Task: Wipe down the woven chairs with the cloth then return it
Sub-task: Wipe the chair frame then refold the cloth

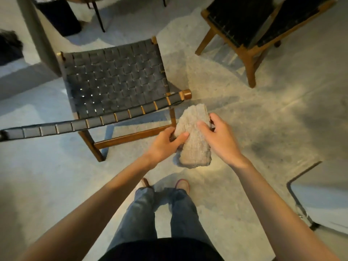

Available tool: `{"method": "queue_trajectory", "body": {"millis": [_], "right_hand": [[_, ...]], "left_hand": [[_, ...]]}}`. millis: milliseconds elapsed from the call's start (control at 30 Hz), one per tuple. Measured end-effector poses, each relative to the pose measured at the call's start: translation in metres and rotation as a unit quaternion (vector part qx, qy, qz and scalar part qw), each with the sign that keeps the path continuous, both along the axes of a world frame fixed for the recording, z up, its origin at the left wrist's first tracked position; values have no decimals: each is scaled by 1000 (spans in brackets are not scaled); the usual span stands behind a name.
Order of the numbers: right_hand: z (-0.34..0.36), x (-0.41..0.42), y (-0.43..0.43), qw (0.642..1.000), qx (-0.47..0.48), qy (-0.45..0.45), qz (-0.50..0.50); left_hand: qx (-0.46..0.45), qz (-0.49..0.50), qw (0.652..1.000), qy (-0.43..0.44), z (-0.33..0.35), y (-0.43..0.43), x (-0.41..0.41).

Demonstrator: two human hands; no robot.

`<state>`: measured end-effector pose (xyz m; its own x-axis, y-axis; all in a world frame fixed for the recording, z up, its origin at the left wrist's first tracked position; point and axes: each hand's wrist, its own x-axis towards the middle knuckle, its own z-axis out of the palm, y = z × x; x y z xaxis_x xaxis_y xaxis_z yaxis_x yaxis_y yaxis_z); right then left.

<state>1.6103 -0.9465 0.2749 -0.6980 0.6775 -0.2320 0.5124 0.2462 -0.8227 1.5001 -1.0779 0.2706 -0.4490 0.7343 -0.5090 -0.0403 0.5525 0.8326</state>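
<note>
Cloth (194, 146), beige and folded into a thick wad, is held in the air above the concrete floor (263, 119), just beside the near right corner of the dark woven chair (116, 80). Both hands grasp it: the left hand (165, 143) grips its left edge, thumb on top, and the right hand (216, 136) clasps its right side. A second chair (243, 23) stands farther off.

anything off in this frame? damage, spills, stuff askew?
Nothing clear. The left hand and right hand hold the folded cloth clear of the near woven chair, whose weave looks intact. The second chair has pale flecks along its strap edges, too blurred to call wear.
</note>
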Motion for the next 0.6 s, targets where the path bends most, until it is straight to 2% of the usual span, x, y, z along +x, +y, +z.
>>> {"method": "queue_trajectory", "body": {"millis": [267, 500, 600], "right_hand": [[14, -54, -82, 992, -20, -11, 128], [4, -113, -201, 990, -25, 15, 140], [4, -150, -268, 991, 13, 24, 133]], "left_hand": [[10, 146, 987, 65, 20, -116, -52], [28, 182, 980, 71, 27, -246, -102], [31, 196, 977, 76, 36, -314, -135]]}}
